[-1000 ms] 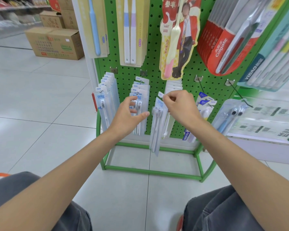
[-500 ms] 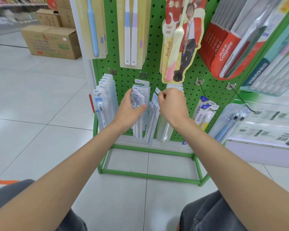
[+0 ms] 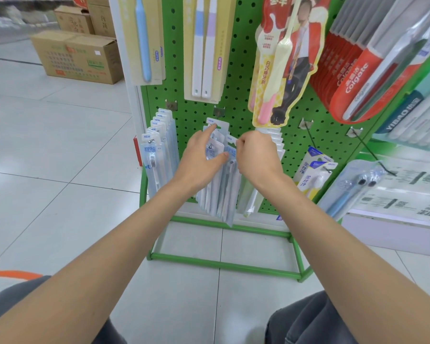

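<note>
**Up and inward since a second ago**

Since then our left hand [image 3: 199,160] and right hand [image 3: 256,155] have both climbed higher on the green pegboard [image 3: 236,95] and drawn closer together. The toothbrush pack [image 3: 230,207] we carry has swung left with them. Right hand has its fingers curled, pinching that pack's top tab, and the pack hangs straight down just beside the middle stack [image 3: 212,194]. Left hand is spread loose, with the index finger straight up on the header card at the back of that stack and the thumb pressing sideways on the front packs. Further out, a left stack [image 3: 159,157] hangs alongside, red Colgate packs [image 3: 353,70] sit upper right, and there's a cardboard box [image 3: 77,58] on the floor beyond.
</note>
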Action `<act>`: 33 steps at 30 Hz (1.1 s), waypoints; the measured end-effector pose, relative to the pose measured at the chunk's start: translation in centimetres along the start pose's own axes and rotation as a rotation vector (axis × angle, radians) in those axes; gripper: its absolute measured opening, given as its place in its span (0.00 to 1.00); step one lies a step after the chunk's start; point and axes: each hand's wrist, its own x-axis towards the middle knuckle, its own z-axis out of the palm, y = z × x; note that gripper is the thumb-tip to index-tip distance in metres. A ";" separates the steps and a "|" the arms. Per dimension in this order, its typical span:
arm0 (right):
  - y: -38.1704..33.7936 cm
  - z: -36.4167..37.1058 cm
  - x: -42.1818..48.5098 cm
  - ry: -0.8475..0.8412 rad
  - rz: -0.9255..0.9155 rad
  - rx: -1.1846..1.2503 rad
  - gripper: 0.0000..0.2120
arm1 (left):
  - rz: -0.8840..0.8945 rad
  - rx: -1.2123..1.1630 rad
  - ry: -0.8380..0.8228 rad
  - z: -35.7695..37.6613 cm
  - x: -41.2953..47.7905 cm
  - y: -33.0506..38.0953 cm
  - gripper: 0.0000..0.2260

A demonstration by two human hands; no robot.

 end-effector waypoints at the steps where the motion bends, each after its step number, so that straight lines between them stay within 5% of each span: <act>1: 0.0 -0.1 0.1 0.016 0.007 -0.013 0.20 | 0.016 0.036 -0.002 0.0 0.1 -0.1 0.29; 12: -0.4 0.1 0.8 0.011 0.031 -0.100 0.17 | 0.088 0.254 0.003 0.3 1.2 -0.5 0.29; 33: -1.1 -0.1 0.4 0.058 -0.013 -0.152 0.09 | 0.128 0.178 -0.006 -0.1 1.9 -0.5 0.22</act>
